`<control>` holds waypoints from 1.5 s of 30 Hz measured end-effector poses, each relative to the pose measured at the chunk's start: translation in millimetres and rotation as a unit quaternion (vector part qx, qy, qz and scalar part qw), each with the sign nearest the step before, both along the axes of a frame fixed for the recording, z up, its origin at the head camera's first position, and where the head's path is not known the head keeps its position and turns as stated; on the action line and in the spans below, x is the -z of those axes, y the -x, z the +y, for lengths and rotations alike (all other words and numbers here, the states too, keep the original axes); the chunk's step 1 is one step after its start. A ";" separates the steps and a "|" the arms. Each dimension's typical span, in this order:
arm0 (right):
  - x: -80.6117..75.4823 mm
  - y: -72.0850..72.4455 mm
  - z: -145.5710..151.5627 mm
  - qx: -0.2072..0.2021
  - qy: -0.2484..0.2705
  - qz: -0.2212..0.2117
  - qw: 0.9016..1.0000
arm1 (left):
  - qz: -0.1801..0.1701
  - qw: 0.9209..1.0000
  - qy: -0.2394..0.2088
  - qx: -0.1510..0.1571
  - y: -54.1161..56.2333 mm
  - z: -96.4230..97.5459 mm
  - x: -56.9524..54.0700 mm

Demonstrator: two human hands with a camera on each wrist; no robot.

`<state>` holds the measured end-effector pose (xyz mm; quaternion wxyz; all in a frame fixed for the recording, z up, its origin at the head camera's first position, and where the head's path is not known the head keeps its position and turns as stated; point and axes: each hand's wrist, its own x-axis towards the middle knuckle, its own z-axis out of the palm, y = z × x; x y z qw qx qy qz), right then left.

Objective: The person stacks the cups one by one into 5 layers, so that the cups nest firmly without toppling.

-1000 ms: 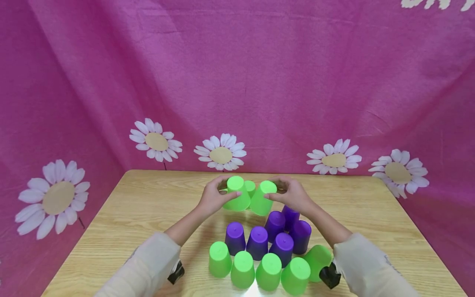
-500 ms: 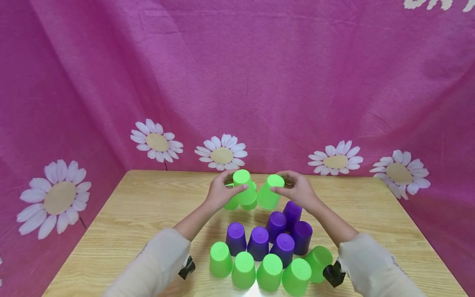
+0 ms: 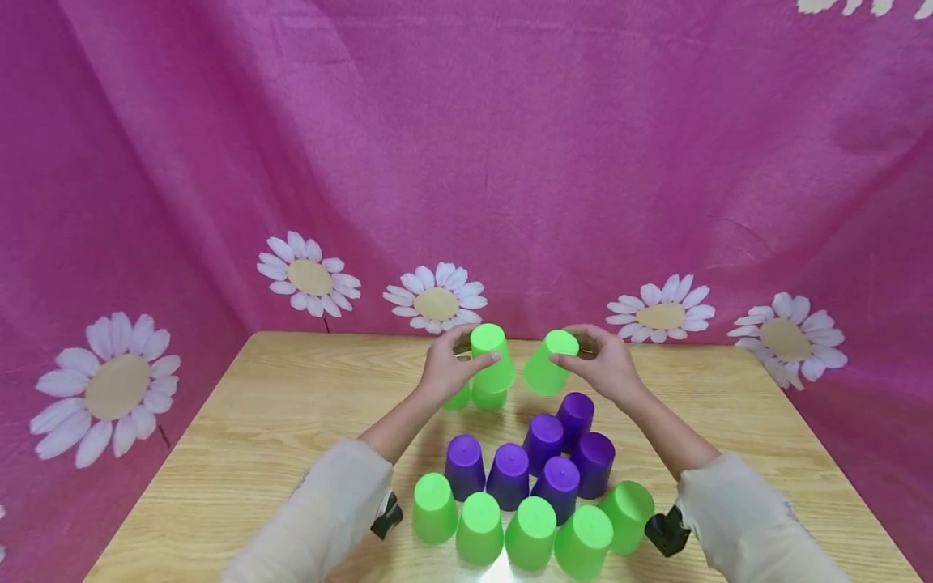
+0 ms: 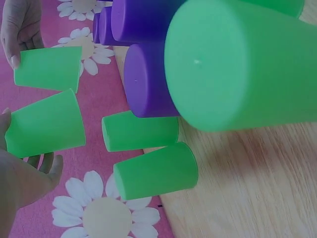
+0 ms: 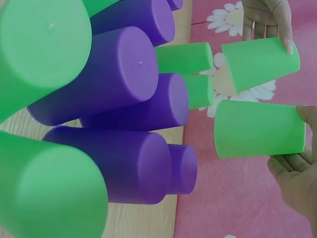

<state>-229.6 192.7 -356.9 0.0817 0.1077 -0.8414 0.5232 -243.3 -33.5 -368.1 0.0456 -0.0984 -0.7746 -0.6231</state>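
Observation:
My left hand [image 3: 446, 372] grips an upside-down green cup [image 3: 493, 371], thumb across its near side. An upside-down green cup [image 3: 545, 372], slightly tilted, is held by my right hand [image 3: 607, 368] in the same way. Both cups are raised off the table, with a gap between them. Below the left one, two green cups [image 4: 156, 171] stand side by side on the table, partly hidden in the head view. Nearer to me is a group of several upside-down purple cups [image 3: 508, 478], the rearmost purple cup [image 3: 576, 414] just below the right-hand cup.
In front of the purple cups runs a row of several upside-down green cups [image 3: 479, 530], with another green cup [image 3: 628, 517] at its right end near my right sleeve. The wooden table [image 3: 306, 405] ends at a pink curtain [image 3: 510, 162] printed with daisies.
Both hands have moved up and to the right with their cups. The gap between the held cups has widened, and the two green cups behind stay where they stood.

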 end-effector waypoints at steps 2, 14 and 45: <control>2.1 0.4 2.5 0.007 -0.003 0.003 1.000 | -0.002 1.000 -0.002 0.002 0.4 3.0 0.2; 6.2 5.3 10.2 0.042 -0.023 0.005 0.999 | 0.013 1.000 0.003 0.013 8.3 24.7 -2.3; 21.3 16.2 15.8 0.081 -0.035 0.000 0.996 | 0.026 0.998 0.043 0.045 26.4 52.4 26.7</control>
